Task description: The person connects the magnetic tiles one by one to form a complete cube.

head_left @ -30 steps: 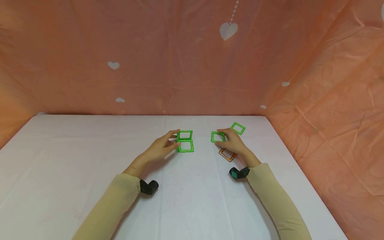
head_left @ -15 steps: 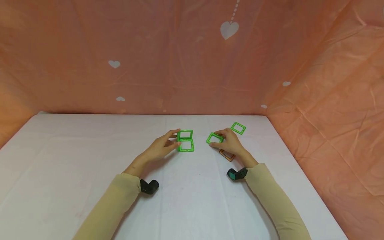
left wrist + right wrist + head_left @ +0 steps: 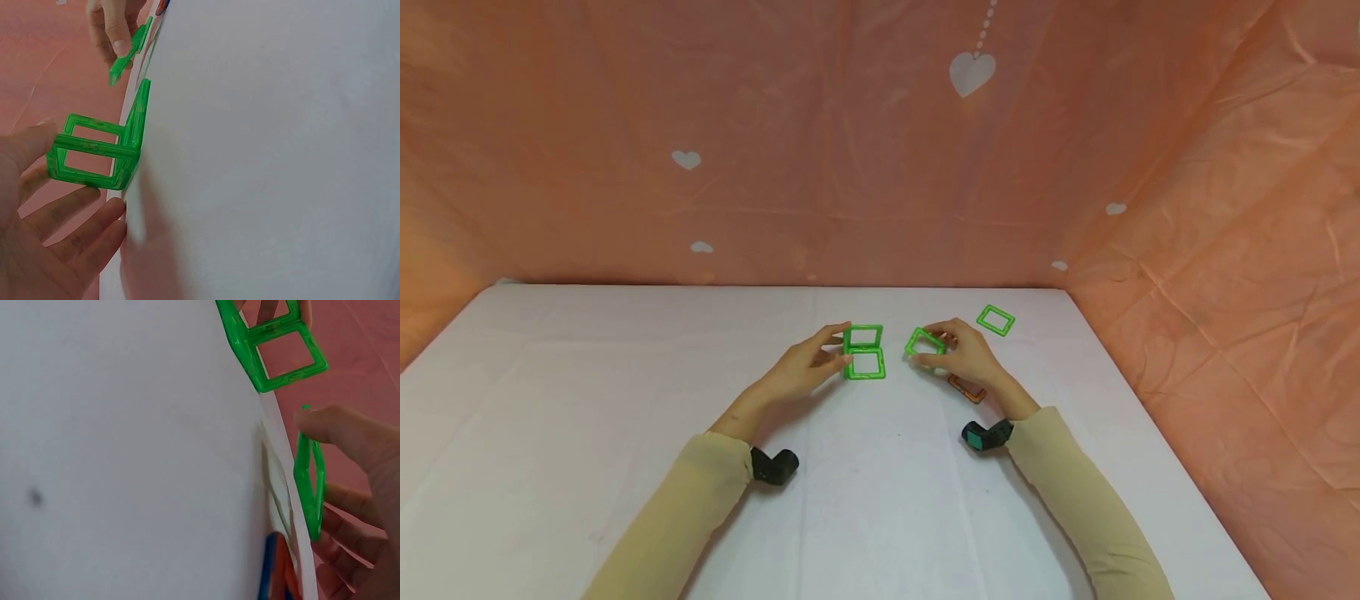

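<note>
My left hand (image 3: pixel 801 367) holds a small structure of green square-frame magnetic tiles (image 3: pixel 865 348), thumb on one edge and fingers along the opposite side. In the left wrist view, the joined green tiles (image 3: pixel 94 148) meet at angles, one of them slanting toward the right hand. To the right, my right hand (image 3: pixel 972 354) pinches a single green magnetic tile (image 3: pixel 303 469) between thumb and fingers. This tile is tilted and raised over the table, a short gap away from the structure. An orange square tile (image 3: pixel 964 391) lies partly hidden below the right hand.
Another green tile (image 3: pixel 982 313) lies flat near the table's far right edge. The table (image 3: pixel 880 517) has a white cover. An orange cloth (image 3: pixel 820 150) with white hearts stands behind it and on the sides. Each wrist carries a black camera (image 3: pixel 775 467).
The right hand has moved left with its green tile, bringing it nearer the structure and tilting it. The orange tile has become more covered in view. The left hand stays still.
</note>
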The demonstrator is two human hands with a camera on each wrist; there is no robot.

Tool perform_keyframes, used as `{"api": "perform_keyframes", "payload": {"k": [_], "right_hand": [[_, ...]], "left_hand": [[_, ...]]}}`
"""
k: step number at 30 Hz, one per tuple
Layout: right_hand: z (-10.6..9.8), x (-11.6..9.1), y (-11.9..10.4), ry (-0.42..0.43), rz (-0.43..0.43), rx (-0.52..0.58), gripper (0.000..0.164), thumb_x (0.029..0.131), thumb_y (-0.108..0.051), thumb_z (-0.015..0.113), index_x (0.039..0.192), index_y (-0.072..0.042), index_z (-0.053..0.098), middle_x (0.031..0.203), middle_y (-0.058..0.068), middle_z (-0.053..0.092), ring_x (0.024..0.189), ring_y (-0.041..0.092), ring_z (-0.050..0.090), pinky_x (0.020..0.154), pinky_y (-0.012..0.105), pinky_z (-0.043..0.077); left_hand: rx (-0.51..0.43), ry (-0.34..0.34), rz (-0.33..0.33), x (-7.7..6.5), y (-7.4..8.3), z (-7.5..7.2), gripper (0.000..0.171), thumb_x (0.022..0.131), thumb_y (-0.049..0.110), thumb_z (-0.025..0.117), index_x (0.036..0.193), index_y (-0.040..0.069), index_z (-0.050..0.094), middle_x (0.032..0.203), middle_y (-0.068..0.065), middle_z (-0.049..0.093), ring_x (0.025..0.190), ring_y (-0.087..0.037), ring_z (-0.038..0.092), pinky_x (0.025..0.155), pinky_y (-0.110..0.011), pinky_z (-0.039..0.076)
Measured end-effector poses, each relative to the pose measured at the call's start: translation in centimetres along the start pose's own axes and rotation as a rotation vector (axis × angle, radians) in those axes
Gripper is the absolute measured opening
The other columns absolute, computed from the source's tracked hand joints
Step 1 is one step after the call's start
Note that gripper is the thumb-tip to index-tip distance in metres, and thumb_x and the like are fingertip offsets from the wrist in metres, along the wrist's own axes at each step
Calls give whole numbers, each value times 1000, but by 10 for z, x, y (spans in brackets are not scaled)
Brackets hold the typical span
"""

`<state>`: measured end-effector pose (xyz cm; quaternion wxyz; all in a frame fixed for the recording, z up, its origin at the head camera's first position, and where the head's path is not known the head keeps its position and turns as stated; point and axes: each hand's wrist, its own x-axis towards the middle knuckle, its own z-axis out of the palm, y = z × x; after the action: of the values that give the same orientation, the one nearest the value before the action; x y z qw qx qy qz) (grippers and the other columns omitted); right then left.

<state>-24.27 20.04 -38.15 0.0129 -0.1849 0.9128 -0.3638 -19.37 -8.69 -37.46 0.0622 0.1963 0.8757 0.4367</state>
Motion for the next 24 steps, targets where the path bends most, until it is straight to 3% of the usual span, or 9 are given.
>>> {"api": "perform_keyframes", "payload": {"k": [14,24], "right_hand": [[6,3,-13,-38,27,100,52,78,-28,79,124,-11,63,115,10,66,105,25,61,87,39,51],[9,4,-17,-39,-33,176,57,79,-25,79,130,-10,58,115,13,66,104,28,64,89,40,52]], "left_hand": [[-2,5,1,-1,1,1,57,98,23,55,148,10,31,140,-22,49,115,-39,59,100,-52,44],[7,5,2,-1,2,1,56,98,24,54,148,11,32,139,-22,49,115,-39,59,100,-52,44]]}}
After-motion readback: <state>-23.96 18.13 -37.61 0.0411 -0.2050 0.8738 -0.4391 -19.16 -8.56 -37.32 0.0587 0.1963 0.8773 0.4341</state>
